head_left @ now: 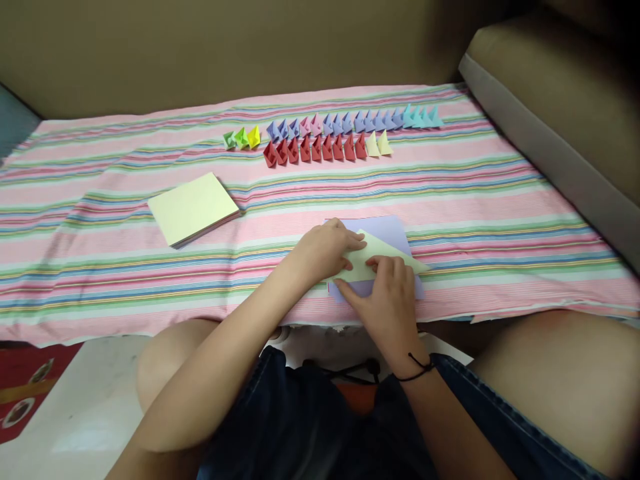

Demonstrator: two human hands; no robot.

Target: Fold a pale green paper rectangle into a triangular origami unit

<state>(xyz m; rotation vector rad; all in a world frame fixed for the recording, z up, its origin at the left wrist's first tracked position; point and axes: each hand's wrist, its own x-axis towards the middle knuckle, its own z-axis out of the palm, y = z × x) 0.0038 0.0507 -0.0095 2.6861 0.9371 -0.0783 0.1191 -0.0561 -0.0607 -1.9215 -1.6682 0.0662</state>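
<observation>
A pale yellow-green paper sheet [387, 255], partly folded, lies on a lilac sheet [385, 230] on the striped cloth. My left hand [323, 250] presses the folded paper's left part, fingers curled down on it. My right hand [387, 300] pinches the paper's near edge with fingertips together. A black band circles my right wrist.
A stack of pale yellow paper [193, 208] lies to the left on the striped cloth [100, 253]. Two rows of several small folded paper pieces [330, 133] in green, lilac, pink, blue, red and cream stand farther back. A sofa cushion [555, 107] rises at right. My knees are below the surface's edge.
</observation>
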